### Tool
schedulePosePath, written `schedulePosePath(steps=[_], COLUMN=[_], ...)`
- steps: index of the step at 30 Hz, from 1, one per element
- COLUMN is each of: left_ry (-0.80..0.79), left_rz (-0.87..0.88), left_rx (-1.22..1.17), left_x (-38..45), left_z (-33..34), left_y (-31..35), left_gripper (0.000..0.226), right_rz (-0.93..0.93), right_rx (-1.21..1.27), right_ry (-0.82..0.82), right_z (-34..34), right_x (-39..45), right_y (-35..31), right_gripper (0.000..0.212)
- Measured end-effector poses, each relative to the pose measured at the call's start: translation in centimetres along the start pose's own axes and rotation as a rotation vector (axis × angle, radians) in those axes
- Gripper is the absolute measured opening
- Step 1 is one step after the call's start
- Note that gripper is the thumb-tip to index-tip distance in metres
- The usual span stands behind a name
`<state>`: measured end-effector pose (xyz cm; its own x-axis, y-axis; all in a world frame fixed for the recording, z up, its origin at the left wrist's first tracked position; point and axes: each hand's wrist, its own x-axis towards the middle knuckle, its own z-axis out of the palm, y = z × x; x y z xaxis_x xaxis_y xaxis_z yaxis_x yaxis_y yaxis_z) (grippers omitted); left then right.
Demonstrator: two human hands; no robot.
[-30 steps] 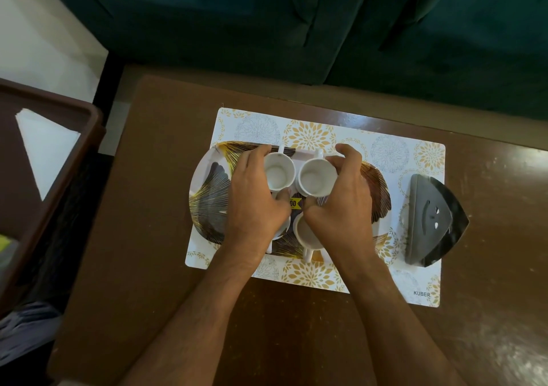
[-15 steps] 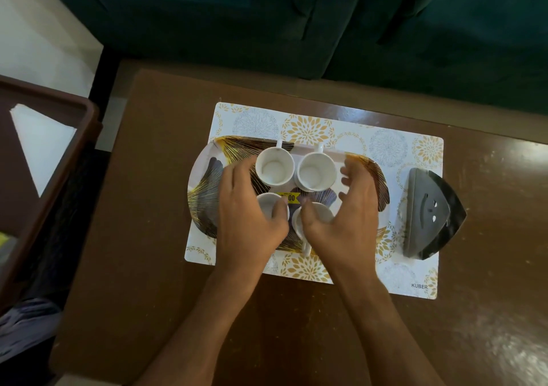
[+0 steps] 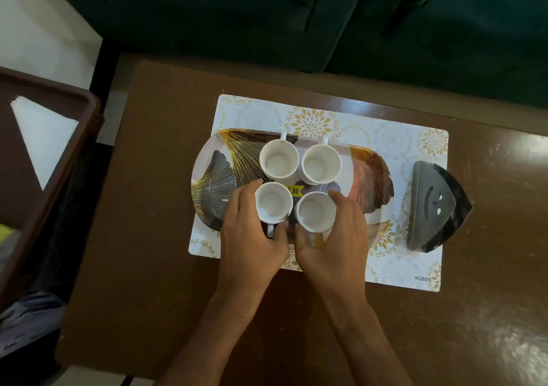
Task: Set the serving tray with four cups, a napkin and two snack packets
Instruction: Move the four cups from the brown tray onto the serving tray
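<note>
Below, brown table (image 3: 326,326) beside green sofa (image 3: 267,15)

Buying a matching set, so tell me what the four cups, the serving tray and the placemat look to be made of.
Cups: likely glazed white ceramic; smooth, opaque, thick rims, moulded handles.
Serving tray: probably melamine or plastic; glossy printed leaf pattern, thin raised rim, price sticker still on.
Placemat: seemingly thin plastic sheet; flat, rounded corners, printed floral pattern, slight sheen.

- Brown tabletop (image 3: 148,267) carries a floral placemat (image 3: 409,270).
- Dark wedge-shaped holder (image 3: 436,207) stands on the placemat's right end.
- Dark green sofa (image 3: 267,15) beyond the far edge.
</note>
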<state>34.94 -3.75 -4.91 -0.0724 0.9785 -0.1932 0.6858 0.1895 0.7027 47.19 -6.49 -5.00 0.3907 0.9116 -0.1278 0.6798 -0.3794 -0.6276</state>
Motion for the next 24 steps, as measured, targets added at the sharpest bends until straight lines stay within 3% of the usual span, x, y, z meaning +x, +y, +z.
schedulePosePath(steps=[24], left_ry=[-0.037], left_rz=[0.012], left_rx=[-0.033], left_x=[0.17], left_z=[-0.45], left_y=[-0.44], left_gripper=[0.075], right_rz=[-0.023], right_rx=[-0.044], right_ry=[0.003], right_z=[0.13], right_x=[0.10], right_y=[-0.52], right_gripper=[0.074])
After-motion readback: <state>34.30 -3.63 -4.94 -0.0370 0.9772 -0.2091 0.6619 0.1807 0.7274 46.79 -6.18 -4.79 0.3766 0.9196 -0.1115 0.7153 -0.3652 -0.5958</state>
